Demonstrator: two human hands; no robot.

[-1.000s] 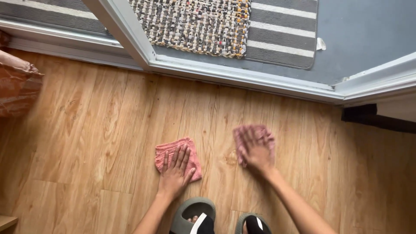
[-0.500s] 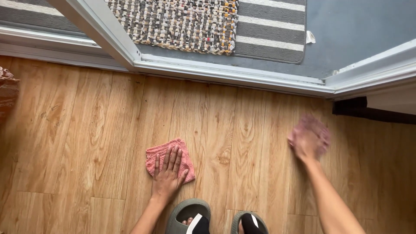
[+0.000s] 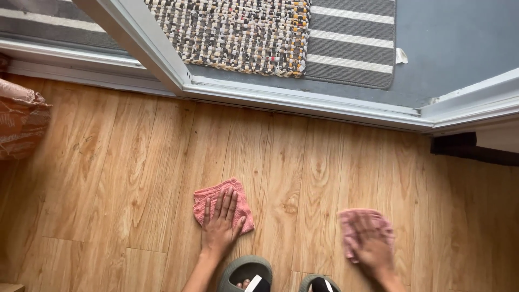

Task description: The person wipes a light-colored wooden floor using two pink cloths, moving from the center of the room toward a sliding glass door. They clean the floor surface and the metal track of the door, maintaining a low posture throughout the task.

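No container shows in the view; everything lies directly on the wooden floor (image 3: 108, 178). The left hand (image 3: 221, 224) rests flat, fingers spread open, on a folded pink cloth (image 3: 208, 197) that lies toward the near edge of the floor, just ahead of the grey slippers (image 3: 243, 273). The right hand (image 3: 370, 243), blurred, also lies open and flat on a second pink cloth (image 3: 351, 219), nearer the right part of the floor and well apart from the first. Beyond the floor's far edge runs a white door threshold (image 3: 303, 100), with a woven mat (image 3: 238, 32) and a grey striped mat (image 3: 351, 48) past it. An orange patterned fabric (image 3: 19, 127) sits at the left edge.
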